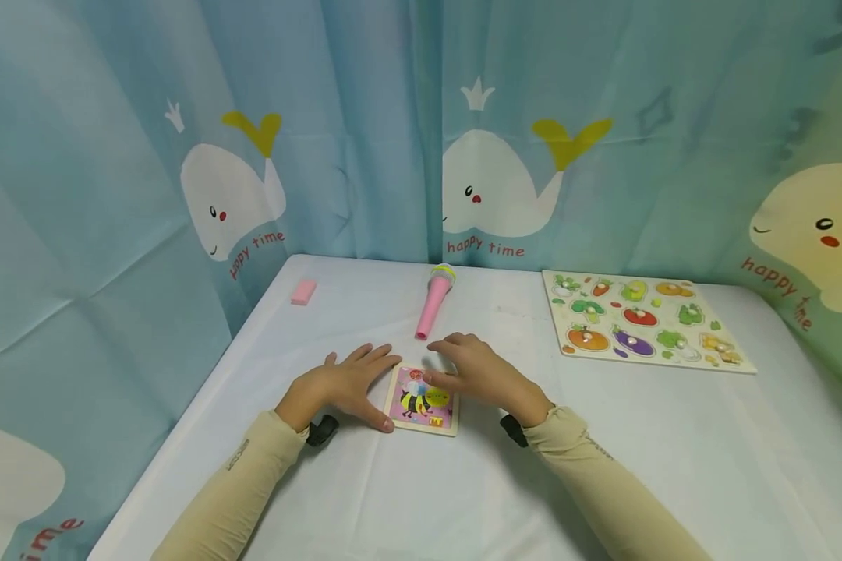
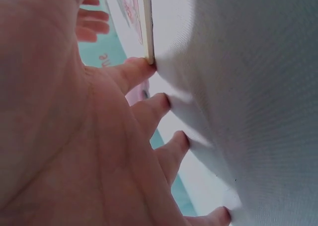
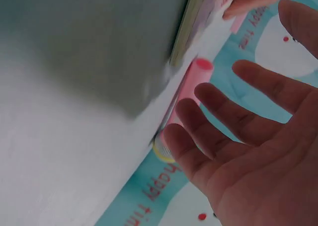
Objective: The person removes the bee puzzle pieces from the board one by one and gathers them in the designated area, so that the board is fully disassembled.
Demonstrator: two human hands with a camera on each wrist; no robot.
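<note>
A small square wooden puzzle (image 1: 417, 404) with a bee picture on pink lies flat on the white table. My left hand (image 1: 347, 387) is spread at its left side, thumb by the near corner and index finger by the far one. In the left wrist view the index fingertip meets the corner of the puzzle's edge (image 2: 147, 32), while the other fingertips rest on the cloth. Over the puzzle's upper right part hovers my right hand (image 1: 482, 372), fingers loosely bent and holding nothing. The right wrist view shows its palm and spread fingers apart from the puzzle's edge (image 3: 189, 27).
Just beyond the hands lies a pink toy microphone (image 1: 433, 306). A pink block (image 1: 304, 292) sits at the far left of the table (image 1: 421, 499). At the back right is a vegetable peg puzzle board (image 1: 606, 318). Whale-print curtains (image 1: 386, 156) hang behind the table.
</note>
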